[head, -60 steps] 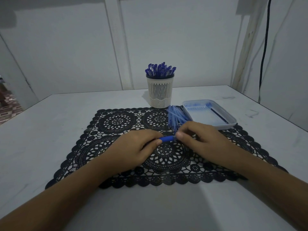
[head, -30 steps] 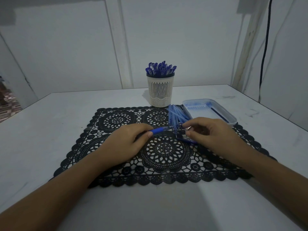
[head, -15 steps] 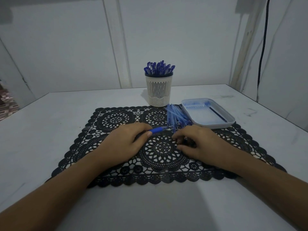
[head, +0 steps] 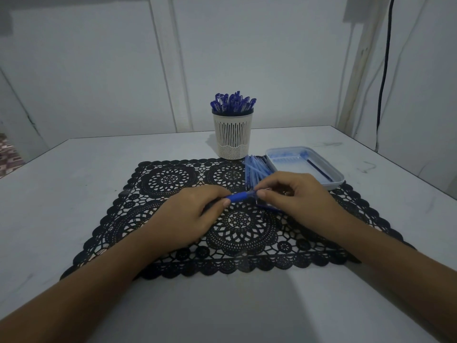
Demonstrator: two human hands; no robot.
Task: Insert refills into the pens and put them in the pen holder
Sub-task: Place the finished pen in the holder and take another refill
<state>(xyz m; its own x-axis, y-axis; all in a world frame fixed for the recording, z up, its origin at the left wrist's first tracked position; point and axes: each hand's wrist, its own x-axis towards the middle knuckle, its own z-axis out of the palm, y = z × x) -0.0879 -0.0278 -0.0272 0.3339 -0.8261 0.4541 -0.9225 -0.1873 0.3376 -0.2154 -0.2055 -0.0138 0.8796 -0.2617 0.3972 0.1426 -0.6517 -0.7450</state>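
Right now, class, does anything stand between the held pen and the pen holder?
Nothing visible does. Only bare lace mat lies between the pen and the pen holder; the loose pen pile sits right of that path.

Dim, bluish light all round me; a soft shadow darkens the surface point(head: 197, 305) at lower centre; lines bow near the edges.

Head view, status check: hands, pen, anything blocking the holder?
Left hand holds pen by its blue barrel; right hand pinches its right end. Pen holder upright behind. Loose barrels beside tray, nothing blocking.
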